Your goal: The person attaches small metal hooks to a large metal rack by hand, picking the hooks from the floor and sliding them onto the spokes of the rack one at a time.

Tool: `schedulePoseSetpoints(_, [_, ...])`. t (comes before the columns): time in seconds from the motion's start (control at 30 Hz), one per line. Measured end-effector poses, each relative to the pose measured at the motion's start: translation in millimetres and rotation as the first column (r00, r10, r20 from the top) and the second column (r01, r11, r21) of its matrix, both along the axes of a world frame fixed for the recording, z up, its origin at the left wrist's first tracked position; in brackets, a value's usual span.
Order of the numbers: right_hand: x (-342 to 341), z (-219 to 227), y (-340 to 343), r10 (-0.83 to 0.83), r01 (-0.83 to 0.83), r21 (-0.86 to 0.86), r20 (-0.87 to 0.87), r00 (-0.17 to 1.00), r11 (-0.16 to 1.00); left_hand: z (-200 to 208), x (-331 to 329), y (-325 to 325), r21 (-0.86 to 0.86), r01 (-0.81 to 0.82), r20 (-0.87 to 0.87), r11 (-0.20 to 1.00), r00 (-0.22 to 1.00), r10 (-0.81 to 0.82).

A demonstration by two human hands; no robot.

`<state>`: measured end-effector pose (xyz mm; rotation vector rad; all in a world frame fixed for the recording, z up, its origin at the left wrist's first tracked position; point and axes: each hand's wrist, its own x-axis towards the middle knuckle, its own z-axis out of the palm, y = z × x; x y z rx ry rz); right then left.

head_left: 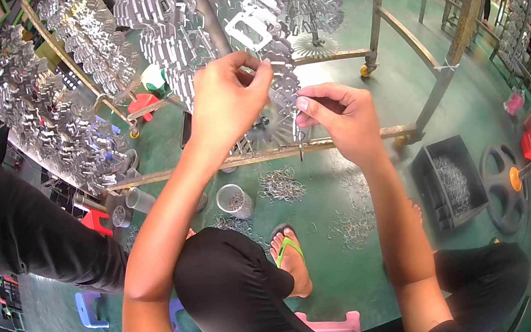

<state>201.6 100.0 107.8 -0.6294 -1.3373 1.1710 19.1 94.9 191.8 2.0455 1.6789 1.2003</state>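
Just above the rusty rail (257, 157), the left hand (226, 100) pinches a hanging metal plate (281, 85) while the right hand (340, 118), beside it, has fingers closed on a thin wire hook (301, 147) dangling upright.

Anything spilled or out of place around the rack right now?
Yes: small wire hooks lie scattered in loose piles on the green floor, beside the foot in a green sandal, though a black crate and a round tin hold more. Both hands, left hand and right hand, work at the hanging metal parts.
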Motion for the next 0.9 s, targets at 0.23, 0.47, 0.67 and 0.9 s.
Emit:
schedulePoseSetpoints(0.23, [-2.0, 0.7, 0.1, -0.049, 0.051, 0.055, -0.036, 0.998, 0.997, 3.5, -15.5, -14.9, -0.067, 0.241, 0.274, 0.968, 0.938, -0.214])
schedulePoseSetpoints(0.47, [-7.2, 1.4, -8.3, 0.017, -0.016, 0.053, -0.016, 1.0, 0.998, -2.6, -30.9, -19.5, 0.038, 0.358, 0.354, 0.933, 0.869, -0.347])
schedulePoseSetpoints(0.67, [-17.0, 0.9, -12.0, -0.006, 0.007, 0.078, -0.011, 1.0, 0.997, -4.3, -33.8, -25.0, 0.045, 0.346, 0.318, 0.937, 0.884, -0.342])
schedulePoseSetpoints(0.9, [-27.2, -4.5, -11.4, -0.001, 0.004, 0.092, -0.028, 1.0, 0.996, -9.8, -39.7, -24.4, 0.065, 0.379, 0.362, 0.923, 0.853, -0.376])
